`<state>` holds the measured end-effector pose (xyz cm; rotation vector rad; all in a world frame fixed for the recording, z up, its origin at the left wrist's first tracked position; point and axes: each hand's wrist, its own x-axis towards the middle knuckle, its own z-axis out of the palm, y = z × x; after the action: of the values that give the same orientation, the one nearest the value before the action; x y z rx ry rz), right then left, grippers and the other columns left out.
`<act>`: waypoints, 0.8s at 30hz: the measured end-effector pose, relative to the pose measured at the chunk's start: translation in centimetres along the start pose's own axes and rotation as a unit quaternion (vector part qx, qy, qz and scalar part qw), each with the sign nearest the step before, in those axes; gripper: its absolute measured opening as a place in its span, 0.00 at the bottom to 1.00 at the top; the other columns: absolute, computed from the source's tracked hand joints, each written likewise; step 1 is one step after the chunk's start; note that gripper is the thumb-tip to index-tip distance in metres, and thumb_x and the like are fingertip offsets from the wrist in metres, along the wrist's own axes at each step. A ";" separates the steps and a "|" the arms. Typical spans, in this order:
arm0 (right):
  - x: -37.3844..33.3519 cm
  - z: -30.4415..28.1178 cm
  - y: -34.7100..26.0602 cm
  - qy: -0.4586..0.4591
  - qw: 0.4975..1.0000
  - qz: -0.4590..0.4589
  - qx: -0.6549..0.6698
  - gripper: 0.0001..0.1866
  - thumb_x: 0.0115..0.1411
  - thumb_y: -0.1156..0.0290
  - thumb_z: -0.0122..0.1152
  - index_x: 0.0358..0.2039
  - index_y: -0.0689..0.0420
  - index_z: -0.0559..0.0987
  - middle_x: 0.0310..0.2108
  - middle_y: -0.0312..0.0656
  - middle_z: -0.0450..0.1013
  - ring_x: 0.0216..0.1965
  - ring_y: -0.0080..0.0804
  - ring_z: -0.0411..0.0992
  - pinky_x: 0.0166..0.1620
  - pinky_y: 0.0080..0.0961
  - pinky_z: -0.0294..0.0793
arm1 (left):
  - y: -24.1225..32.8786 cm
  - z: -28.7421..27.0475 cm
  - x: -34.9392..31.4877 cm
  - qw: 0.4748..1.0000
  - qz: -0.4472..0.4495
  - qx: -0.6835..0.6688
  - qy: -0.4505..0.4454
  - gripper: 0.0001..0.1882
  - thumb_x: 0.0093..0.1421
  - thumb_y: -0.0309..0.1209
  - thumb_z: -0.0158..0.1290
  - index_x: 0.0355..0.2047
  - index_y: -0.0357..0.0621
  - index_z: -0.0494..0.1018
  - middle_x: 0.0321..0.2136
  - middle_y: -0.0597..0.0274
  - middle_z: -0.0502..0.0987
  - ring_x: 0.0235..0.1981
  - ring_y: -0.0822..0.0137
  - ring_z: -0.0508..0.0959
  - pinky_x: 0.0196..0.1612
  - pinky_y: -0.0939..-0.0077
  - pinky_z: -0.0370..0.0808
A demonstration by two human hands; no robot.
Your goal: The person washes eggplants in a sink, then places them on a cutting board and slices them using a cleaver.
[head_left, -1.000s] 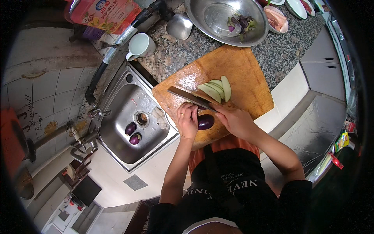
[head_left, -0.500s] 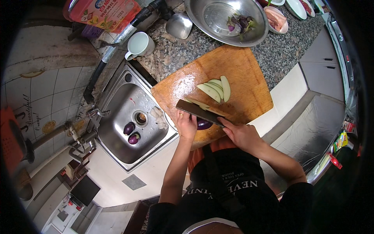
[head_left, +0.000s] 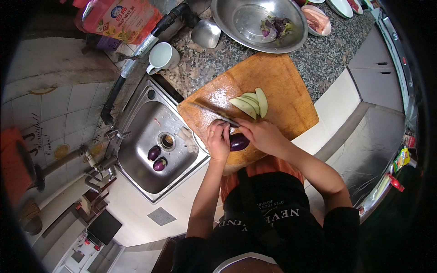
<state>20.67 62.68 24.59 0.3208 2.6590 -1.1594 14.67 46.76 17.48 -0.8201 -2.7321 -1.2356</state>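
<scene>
A wooden cutting board (head_left: 289, 93) lies across the counter in front of me. My left hand (head_left: 219, 143) has its fingers curled against a purple eggplant (head_left: 239, 142) near the board's front edge. My right hand (head_left: 266, 137) grips a kitchen knife (head_left: 210, 111) whose handle is mostly covered by the fingers. The blade is seen nearly edge-on, right by the left fingertips, at the far side of the eggplant. Farther back on the board, several pale green, purple-skinned slices (head_left: 248, 103) lie fanned out. Whether the blade is in the flesh is hidden.
Left of the board is a steel sink (head_left: 143, 116) with two small eggplants (head_left: 157, 159) in it. Behind the board stand a steel basin (head_left: 236, 38) with purple trimmings, a metal scoop (head_left: 205, 34) and a white mug (head_left: 164, 57). A bowl of meat (head_left: 316, 22) sits back right.
The knife has turned from showing its broad side to nearly edge-on. My right hand has moved left and slightly away from me, closer to the left hand. More of the eggplant shows.
</scene>
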 end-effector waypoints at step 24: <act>-4.3 -1.7 0.1 -0.028 0.998 0.060 -0.002 0.17 0.60 0.61 0.44 0.50 0.49 0.68 0.24 0.52 0.72 0.24 0.51 0.71 0.28 0.43 0.71 | 0.0 -0.6 -0.1 0.911 -0.271 -0.310 -0.001 0.11 0.55 0.20 0.50 0.40 0.38 0.67 0.26 0.64 0.70 0.26 0.74 0.72 0.31 0.83 0.71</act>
<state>24.62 63.48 26.90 0.4346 2.5557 -1.1105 14.70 46.27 17.91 -0.0267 -2.6590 -2.2677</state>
